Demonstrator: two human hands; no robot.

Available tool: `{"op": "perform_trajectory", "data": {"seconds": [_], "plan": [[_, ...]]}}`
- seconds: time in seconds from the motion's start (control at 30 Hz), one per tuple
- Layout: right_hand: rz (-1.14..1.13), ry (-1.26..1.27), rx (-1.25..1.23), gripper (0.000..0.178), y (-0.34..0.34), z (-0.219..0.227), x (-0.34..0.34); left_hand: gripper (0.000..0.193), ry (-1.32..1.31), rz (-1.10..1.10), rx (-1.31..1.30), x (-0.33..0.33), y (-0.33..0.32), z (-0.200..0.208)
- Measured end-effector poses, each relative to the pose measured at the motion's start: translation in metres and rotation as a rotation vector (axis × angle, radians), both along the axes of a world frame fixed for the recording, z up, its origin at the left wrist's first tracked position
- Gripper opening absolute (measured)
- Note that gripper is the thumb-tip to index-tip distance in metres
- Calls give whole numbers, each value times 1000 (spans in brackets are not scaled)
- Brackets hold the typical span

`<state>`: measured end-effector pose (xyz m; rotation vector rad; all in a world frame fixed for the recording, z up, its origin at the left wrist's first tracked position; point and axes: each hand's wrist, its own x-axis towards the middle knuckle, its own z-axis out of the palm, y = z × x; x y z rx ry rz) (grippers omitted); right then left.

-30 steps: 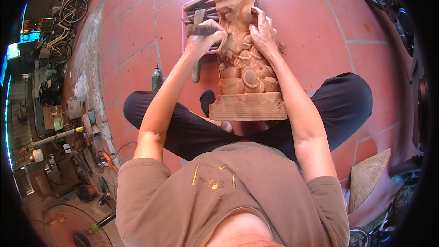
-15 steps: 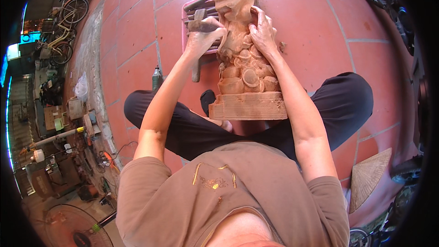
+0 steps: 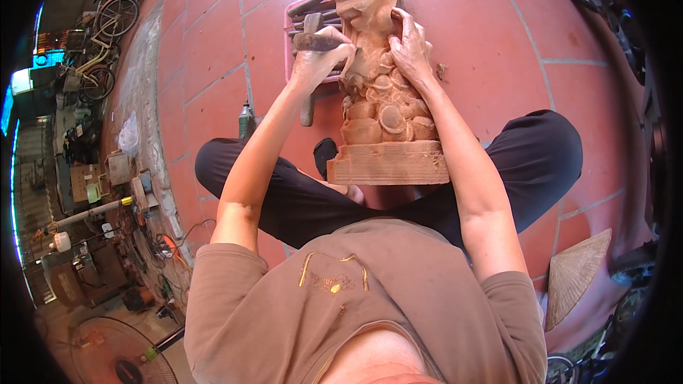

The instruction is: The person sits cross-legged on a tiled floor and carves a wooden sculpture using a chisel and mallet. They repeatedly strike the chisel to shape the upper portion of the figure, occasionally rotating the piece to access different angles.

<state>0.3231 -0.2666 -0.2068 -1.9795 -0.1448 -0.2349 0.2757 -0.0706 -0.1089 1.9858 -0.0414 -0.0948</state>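
A reddish-brown wood carving (image 3: pixel 365 0), with flowing folds above and rounded shapes below, stands on its square block base between my legs. My left hand (image 3: pixel 317 62) is closed around a dark-handled carving tool (image 3: pixel 311 43) at the carving's left side; the tool's tip is hard to make out against the wood. My right hand (image 3: pixel 411 51) grips the carving's right side, its fingers curled over the edge. Behind my left wrist a stick-like wooden piece (image 3: pixel 307 112) shows in part, perhaps a mallet; my hand covers its middle.
Left of the carving lies a pink basket (image 3: pixel 288 57) of dark tools. A green bottle (image 3: pixel 246 122) stands by my left knee. Tools and cords clutter the left edge, with a fan (image 3: pixel 121 355) below. A conical hat (image 3: pixel 575 277) lies at right.
Almost nothing differs. The carving's base sits very slightly farther right and up in the picture, and both hands keep their holds.
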Motion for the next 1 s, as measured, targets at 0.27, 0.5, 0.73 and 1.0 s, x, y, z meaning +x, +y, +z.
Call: {"op": "perform_trajectory", "data": {"seconds": [0.27,0.5,0.73,1.0], "plan": [[-19,-6,-8,57,-1,-2,0,13,31,-114,297,1,-2,43],[-20,-17,10,58,0,-4,2,11,-141,-98,224,9,-17,15],[-23,9,0,58,0,-2,-1,10,38,-216,339,-6,-2,45],[-30,-14,5,58,4,-2,2,10,-148,-74,263,12,-18,14]]}}
